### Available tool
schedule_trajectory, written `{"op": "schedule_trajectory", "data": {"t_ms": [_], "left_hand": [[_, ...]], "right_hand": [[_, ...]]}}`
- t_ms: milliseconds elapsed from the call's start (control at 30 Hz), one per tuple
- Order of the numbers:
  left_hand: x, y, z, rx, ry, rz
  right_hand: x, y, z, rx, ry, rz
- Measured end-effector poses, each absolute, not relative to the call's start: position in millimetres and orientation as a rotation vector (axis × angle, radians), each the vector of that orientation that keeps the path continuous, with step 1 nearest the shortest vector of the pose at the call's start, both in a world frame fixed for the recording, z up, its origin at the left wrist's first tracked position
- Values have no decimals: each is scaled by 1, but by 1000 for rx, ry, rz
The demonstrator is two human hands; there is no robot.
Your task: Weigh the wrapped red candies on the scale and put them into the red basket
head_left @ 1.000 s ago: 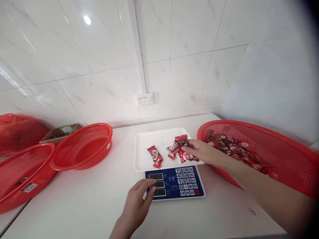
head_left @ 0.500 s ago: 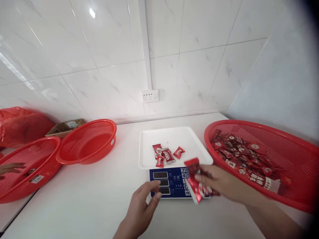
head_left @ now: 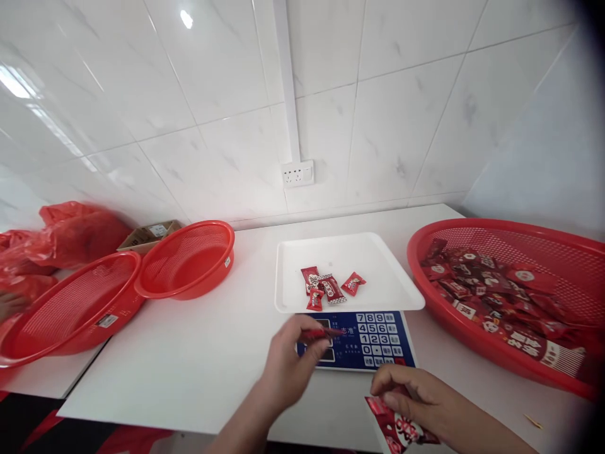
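At the far left edge a co-worker's hand (head_left: 8, 304) rests by the left red basket (head_left: 120, 309), where half a second ago it reached further in. Next to that, the smaller red basket (head_left: 189, 258) touches the first one's rim, as before.

Our left hand (head_left: 288, 366) lay empty beside the display half a second ago. Now it hovers over the front of the scale (head_left: 373, 337), thumb and forefinger pinched on a single red candy (head_left: 324, 332).

On the white tray (head_left: 378, 265) four wrapped sweets (head_left: 331, 288) lie in a loose cluster left of centre, unchanged over the last half second. A second ago more lay there, under our right hand.

Our right hand (head_left: 416, 397) has drawn back: first it was on the tray, then over the keypad, and now it is low at the near edge of the bench (head_left: 189, 366), well clear of the scale. Its fingers are curled shut around a few red packets (head_left: 397, 429), which stick out below the palm towards us.

At the right the large red basket (head_left: 558, 252) sits just beside the tray, with its heap of red packets along the near side.
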State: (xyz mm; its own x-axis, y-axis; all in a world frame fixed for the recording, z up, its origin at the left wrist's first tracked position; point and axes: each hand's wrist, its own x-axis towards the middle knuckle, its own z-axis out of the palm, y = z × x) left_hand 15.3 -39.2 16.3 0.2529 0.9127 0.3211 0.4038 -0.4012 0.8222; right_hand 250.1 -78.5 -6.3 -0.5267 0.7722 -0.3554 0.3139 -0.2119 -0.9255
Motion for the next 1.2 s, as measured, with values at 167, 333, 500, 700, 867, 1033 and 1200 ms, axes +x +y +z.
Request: {"op": "schedule_trajectory", "data": {"t_ms": [167,333,500,700,867,1033,1200], "left_hand": [[7,2,27,2205,1382,1106],[13,8,31,2392,1473,738],[24,10,31,2399,1412,606],[25,23,30,2381,1451,762],[18,32,28,2342,1657,760],[26,32,27,2329,1610,705],[31,25,30,2331,1529,728]], "right_hand": [[261,-83,-10,-1342,-1553,1794],[272,-89,-16,-1392,-1472,1795],[276,-98,-13,-1434,-1396,1703],[272,-104,-10,-1449,-1278,1569],[275,-97,-12,-1379,-1284,1545],[264,-72,7,-1297,-1150,1578],[241,-45,30,-1142,-1274,1393]]}}
